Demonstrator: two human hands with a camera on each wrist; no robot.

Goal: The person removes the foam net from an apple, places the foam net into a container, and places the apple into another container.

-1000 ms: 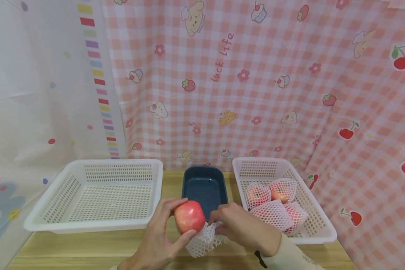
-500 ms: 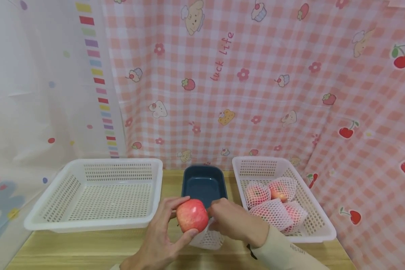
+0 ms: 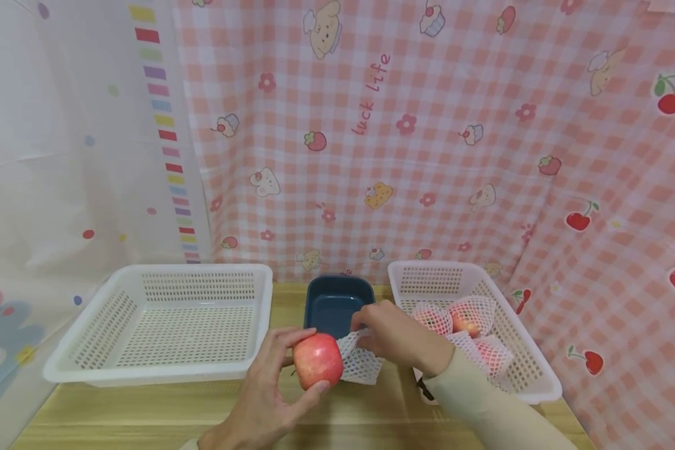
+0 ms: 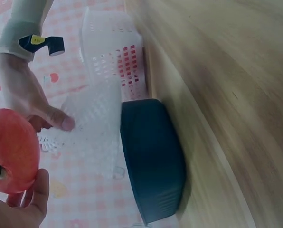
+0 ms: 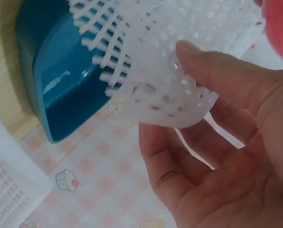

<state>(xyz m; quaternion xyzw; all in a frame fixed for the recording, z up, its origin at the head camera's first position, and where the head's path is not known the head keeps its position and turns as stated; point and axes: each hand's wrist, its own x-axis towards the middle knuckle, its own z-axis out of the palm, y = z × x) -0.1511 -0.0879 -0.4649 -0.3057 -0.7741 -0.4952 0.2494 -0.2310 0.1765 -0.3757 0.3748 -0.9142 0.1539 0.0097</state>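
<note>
My left hand [image 3: 267, 387] grips a bare red apple [image 3: 317, 360], thumb below it and fingers behind. Just right of the apple, a white foam net [image 3: 362, 365] hangs from my right hand [image 3: 399, 334], which pinches its upper edge. In the right wrist view the thumb presses the net [image 5: 155, 71] against the curled fingers; the apple [image 5: 280, 28] is apart from it at the top right. The left wrist view shows the apple's stem hollow [image 4: 0, 171] and the net [image 4: 96, 123] beside a dark blue tub [image 4: 153, 156].
The dark blue tub [image 3: 332, 312] stands behind the hands. At the left is a white basket [image 3: 185, 374] with nothing in it. A second white basket [image 3: 531, 356] at the right holds several net-wrapped apples [image 3: 472, 315]. Patterned cloth [image 3: 337, 156] hangs behind.
My right hand has moved up and slightly right, drawing the net out from beneath the apple to its right side. The left hand holds the apple nearly in place.
</note>
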